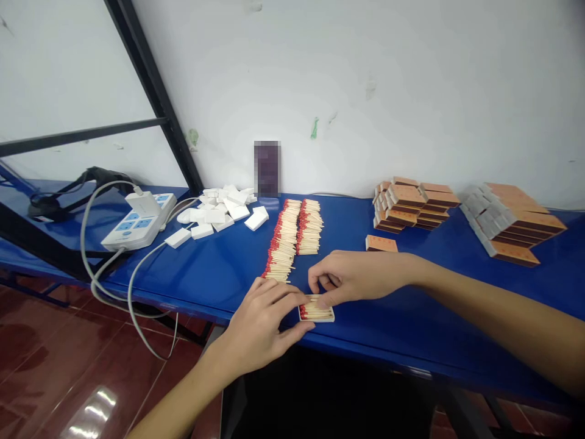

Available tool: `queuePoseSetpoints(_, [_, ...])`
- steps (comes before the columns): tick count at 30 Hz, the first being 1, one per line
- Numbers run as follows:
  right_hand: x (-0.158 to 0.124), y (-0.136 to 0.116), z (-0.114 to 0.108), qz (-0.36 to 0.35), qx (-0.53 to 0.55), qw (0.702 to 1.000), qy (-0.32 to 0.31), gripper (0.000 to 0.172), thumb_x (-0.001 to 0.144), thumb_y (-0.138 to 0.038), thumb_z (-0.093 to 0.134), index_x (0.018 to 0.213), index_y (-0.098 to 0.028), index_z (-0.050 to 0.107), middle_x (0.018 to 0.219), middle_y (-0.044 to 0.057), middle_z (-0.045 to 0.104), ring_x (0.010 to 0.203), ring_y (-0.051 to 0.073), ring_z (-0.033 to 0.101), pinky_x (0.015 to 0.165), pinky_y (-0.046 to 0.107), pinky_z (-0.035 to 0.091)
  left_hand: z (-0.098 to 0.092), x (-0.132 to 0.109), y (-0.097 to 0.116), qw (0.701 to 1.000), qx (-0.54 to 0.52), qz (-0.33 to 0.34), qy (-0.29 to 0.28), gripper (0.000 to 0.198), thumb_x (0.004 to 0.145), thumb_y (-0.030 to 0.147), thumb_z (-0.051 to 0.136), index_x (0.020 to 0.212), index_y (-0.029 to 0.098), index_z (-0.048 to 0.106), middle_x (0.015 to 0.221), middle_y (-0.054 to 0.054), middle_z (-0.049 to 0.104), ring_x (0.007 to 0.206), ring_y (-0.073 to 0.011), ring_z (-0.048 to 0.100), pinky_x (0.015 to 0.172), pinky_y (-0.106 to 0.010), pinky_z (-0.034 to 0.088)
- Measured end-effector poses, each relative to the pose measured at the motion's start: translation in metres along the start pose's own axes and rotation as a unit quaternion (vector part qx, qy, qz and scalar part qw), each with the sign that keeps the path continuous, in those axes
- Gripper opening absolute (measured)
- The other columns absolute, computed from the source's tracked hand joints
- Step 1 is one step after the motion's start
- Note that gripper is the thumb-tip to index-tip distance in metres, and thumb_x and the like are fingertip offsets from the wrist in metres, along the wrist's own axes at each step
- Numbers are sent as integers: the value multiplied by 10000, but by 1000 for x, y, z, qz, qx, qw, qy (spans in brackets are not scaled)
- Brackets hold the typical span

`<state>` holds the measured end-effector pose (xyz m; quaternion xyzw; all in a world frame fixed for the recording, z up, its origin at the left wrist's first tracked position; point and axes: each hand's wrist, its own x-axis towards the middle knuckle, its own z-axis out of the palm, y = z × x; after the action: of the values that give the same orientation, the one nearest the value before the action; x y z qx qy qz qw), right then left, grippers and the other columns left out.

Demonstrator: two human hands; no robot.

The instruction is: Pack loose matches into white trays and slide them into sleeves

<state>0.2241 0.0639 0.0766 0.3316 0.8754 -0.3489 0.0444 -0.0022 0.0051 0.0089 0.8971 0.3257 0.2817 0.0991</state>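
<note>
A small white matchbox tray (333, 318) filled with red-tipped matches (317, 312) lies near the front edge of the blue table. My left hand (265, 323) grips the tray at its left end, thumb at the near side and fingers at the far side. Over the tray's far side, my right hand (354, 277) has its fingers curled and its thumb on the matches; its fingertips are partly hidden. Just beyond the hands, two long rows of loose matches (283, 238) run away from me. One orange matchbox cover (382, 243) sits beyond my right wrist.
White tray pieces (223, 207) are heaped at the back left. Orange matchbox covers are stacked in a middle pile (414, 201) and a right pile (516, 219). A power strip (141, 222) with white cables stands left, by a black metal frame (155, 91). A pixelated dark rectangle (267, 169) leans against the wall.
</note>
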Motion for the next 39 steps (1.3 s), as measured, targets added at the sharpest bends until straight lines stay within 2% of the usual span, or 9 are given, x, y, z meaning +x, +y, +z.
queuePoseSetpoints(9, [1, 0, 1, -7, 7, 1000, -5, 199, 892, -357, 578, 912, -177, 659, 712, -18, 607, 619, 110, 530, 586, 236, 393, -1, 0, 0, 1000, -8, -2, -2, 203, 911, 333, 666, 1068, 209, 627, 1063, -15, 695, 960, -194, 597, 884, -340, 370])
queuePoseSetpoints(14, [-18, -1, -5, 37, -110, 986, 118, 200, 920, -371, 525, 891, -211, 643, 712, -6, 614, 639, 140, 553, 585, 257, 388, -1, 1, 1, 1000, -4, -4, -13, 196, 925, 350, 642, 1061, 209, 627, 1051, -24, 691, 957, -202, 599, 883, -349, 380])
queuePoseSetpoints(17, [-38, 19, 0, 86, -210, 944, 241, 221, 934, -366, 473, 958, -211, 628, 832, 39, 653, 731, 186, 599, 648, 307, 436, -1, 0, 2, 1000, -2, -8, -11, 199, 921, 348, 647, 1064, 211, 634, 1045, -25, 691, 964, -203, 608, 909, -361, 385])
queuePoseSetpoints(19, [-51, 43, 9, 105, -266, 905, 314, 270, 939, -339, 441, 1076, -185, 615, 1037, 101, 658, 909, 238, 627, 792, 376, 485, 0, -1, 2, 1000, -1, -8, -5, 194, 918, 342, 650, 1061, 211, 640, 1051, -26, 692, 974, -202, 615, 928, -367, 386])
queuePoseSetpoints(22, [-65, 80, 26, 111, -301, 885, 337, 417, 930, -366, 463, 1281, -161, 558, 1286, 160, 571, 1133, 306, 582, 929, 457, 490, 1, -1, 1, 1000, -2, -1, 0, 196, 921, 337, 647, 1068, 209, 635, 1044, -22, 697, 993, -196, 625, 950, -363, 390])
queuePoseSetpoints(25, [-73, 95, 38, 110, -283, 890, 340, 411, 964, -380, 431, 1305, -184, 551, 1348, 148, 547, 1226, 302, 540, 1009, 470, 470, 1, -2, 1, 1000, -2, 0, 6, 223, 924, 329, 642, 1113, 214, 615, 1066, -23, 695, 1013, -194, 629, 960, -362, 398])
queuePoseSetpoints(28, [-77, 81, 49, 88, -234, 905, 344, 332, 979, -321, 407, 1248, -221, 575, 1274, 112, 593, 1163, 264, 573, 1004, 451, 479, 1, -3, 1, 1000, 6, -11, 9, 302, 919, 342, 646, 1190, 225, 582, 1115, -36, 685, 1018, -209, 623, 957, -379, 409])
queuePoseSetpoints(35, [-61, 11, 79, 28, -59, 956, 287, 428, 900, -295, 596, 1317, -285, 502, 1231, 55, 616, 1106, 204, 592, 950, 376, 513, 4, -5, 0, 999, 16, -30, 1, 392, 917, 375, 649, 1268, 255, 524, 1172, -42, 677, 1040, -232, 623, 1000, -430, 396])
queuePoseSetpoints(39, [-48, 6, 80, -6, -28, 959, 281, 401, 882, -298, 636, 1270, -263, 540, 1189, 58, 637, 1082, 208, 590, 938, 384, 507, 4, -3, -1, 1000, 1, -25, 3, 380, 914, 399, 652, 1250, 257, 543, 1148, -34, 686, 1029, -223, 631, 987, -411, 421])
